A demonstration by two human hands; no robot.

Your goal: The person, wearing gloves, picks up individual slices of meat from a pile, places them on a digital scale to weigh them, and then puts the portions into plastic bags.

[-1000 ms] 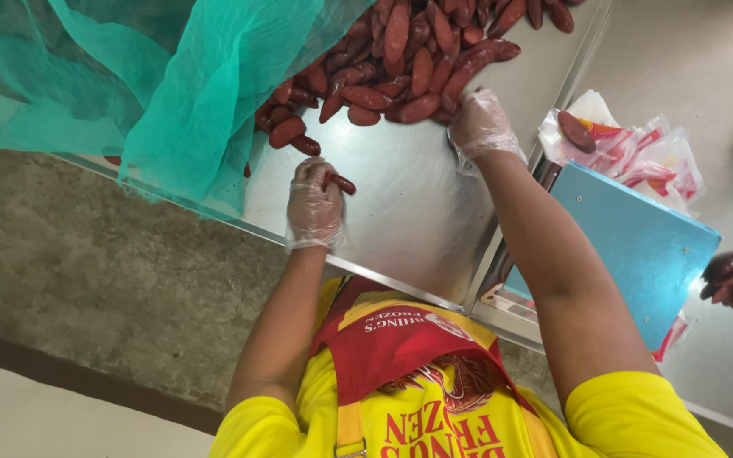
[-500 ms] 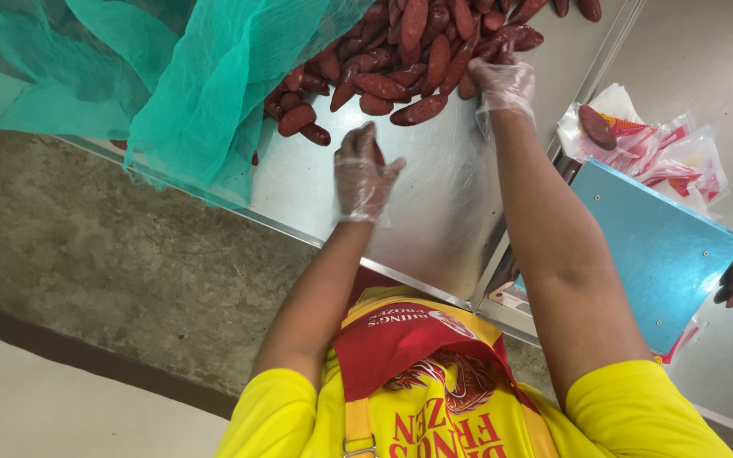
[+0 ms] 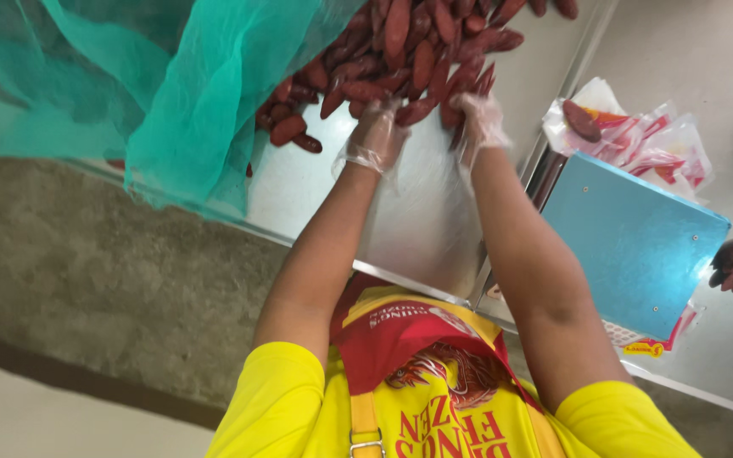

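Sausages (image 3: pixel 400 51), dark red and stubby, lie heaped on the shiny metal surface (image 3: pixel 434 229) toward 12 o'clock in the view, the pile running off the top edge. Both hands wear thin clear plastic gloves and reach into the near edge of that heap. At about 11 o'clock of the arms' meeting point, the left hand (image 3: pixel 373 136) has its fingers curled loosely down, touching the sausages at the pile's rim; whether it actually grips one I cannot tell, since the crumpled glove hides the fingertips. Just beside it, toward 1 o'clock, the right hand (image 3: pixel 478 119) has its fingers pushed in among the sausages, partly buried, so its grip cannot be made out either.

A teal mesh net (image 3: pixel 171 93) drapes over the surface at 10 o'clock, its edge lying on a few loose sausages. At 3 o'clock a blue scale platform (image 3: pixel 638 246) sits well apart from the hands, with a stack of clear and red printed bags (image 3: pixel 638 144) behind it at 2 o'clock, one sausage resting on top. More sausages lie at the right edge. A yellow shirt and red-and-yellow apron (image 3: pixel 417 373) fill the view at 6 o'clock.
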